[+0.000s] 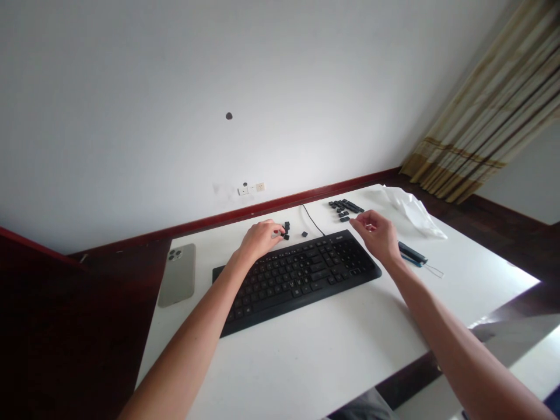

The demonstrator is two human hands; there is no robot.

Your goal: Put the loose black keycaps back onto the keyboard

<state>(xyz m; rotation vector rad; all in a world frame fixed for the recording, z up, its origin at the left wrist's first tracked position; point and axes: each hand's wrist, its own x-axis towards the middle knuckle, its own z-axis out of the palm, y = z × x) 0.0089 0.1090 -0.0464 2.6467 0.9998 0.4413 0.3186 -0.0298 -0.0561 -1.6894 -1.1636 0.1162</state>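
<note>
A black keyboard [301,274] lies at a slant on the white table, and some of its key positions look bare. Just beyond its back edge, my left hand [262,239] pinches a small black keycap between thumb and forefinger. Loose keycaps [287,225] sit right beside those fingertips, and a single keycap [304,234] lies a little to the right. Over the keyboard's back right corner is my right hand [377,232], its thumb and forefinger closed together. Whatever is between them is too small to make out. Several keycaps [339,205] are grouped just beyond it, one wide keycap [345,219] nearest its fingertips.
A phone [178,277] lies face down at the table's left. Right of the keyboard are a dark, blue-edged tool [411,254] and a thin wire loop [434,271]. A white plastic bag [411,210] lies at the back right. The keyboard cable [312,219] runs to the back edge.
</note>
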